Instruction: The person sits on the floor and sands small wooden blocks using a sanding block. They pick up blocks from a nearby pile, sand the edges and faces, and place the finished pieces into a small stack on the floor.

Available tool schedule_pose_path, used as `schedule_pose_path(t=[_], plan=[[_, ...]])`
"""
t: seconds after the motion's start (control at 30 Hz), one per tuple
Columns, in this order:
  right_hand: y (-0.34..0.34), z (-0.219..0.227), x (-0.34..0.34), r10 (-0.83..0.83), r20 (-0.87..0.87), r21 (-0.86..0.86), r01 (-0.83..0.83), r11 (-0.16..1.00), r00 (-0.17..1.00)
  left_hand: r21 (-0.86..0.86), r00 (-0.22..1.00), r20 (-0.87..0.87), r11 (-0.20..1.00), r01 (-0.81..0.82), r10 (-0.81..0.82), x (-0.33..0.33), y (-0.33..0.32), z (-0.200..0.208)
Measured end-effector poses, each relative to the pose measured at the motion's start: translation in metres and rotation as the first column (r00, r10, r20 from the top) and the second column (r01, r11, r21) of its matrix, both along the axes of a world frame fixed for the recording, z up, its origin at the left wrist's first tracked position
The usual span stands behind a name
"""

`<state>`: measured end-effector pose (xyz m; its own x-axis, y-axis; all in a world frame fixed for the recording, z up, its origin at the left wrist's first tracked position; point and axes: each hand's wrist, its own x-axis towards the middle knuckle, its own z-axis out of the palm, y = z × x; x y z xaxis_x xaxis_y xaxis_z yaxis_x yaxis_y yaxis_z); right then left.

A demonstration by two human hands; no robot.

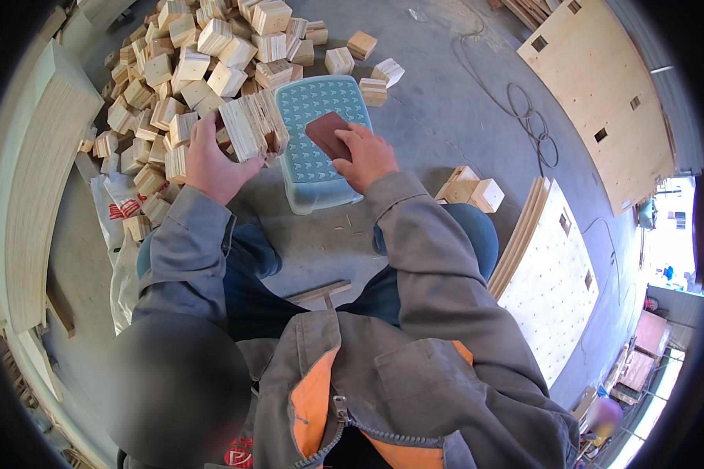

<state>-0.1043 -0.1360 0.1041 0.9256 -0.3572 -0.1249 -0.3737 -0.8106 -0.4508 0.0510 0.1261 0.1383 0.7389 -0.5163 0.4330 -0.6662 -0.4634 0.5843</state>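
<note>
Fingers of the left hand (213, 168) curl around a layered plywood block (249, 129), held at the left edge of a light-blue plastic stool (321, 194). The right hand (368, 160) pinches a reddish-brown rectangular pad (327, 133) over the stool's patterned top. A heap of similar plywood blocks (193, 64) lies on the grey floor (422, 94) beyond the left hand.

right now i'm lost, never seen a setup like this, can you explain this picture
There is no machine: a person works bare-handed, seen by a head-worn fisheye camera looking down, so straight edges bend. The left hand holds at least one pale, layered plywood block near the left edge of a light-blue plastic stool. The right hand holds a flat, reddish-brown rectangular block over the stool's top. Beyond, a heap of pale wooden blocks lies on the grey floor.
</note>
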Motion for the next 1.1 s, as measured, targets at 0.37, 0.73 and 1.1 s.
schedule_pose_path(t=[0.37, 0.73, 1.1], plan=[[0.016, -0.058, 0.005, -0.089, -0.015, 0.046, 0.089, 0.995, 0.996, 0.0, 0.973, -0.23, 1.0, 0.01, -0.01, -0.004, -0.007, 0.001], [0.022, -0.042, 0.005, -0.204, 0.037, 0.099, 0.199, 0.975, 0.978, 0.109, 0.988, -0.149, 0.993, 0.043, -0.027, -0.002, -0.016, -0.006], [0.017, 0.009, -0.012, -0.085, 0.397, 0.454, -0.115, 0.884, 0.914, -0.282, 0.641, -0.713, 0.954, 0.106, -0.282, 0.001, -0.04, 0.0]])
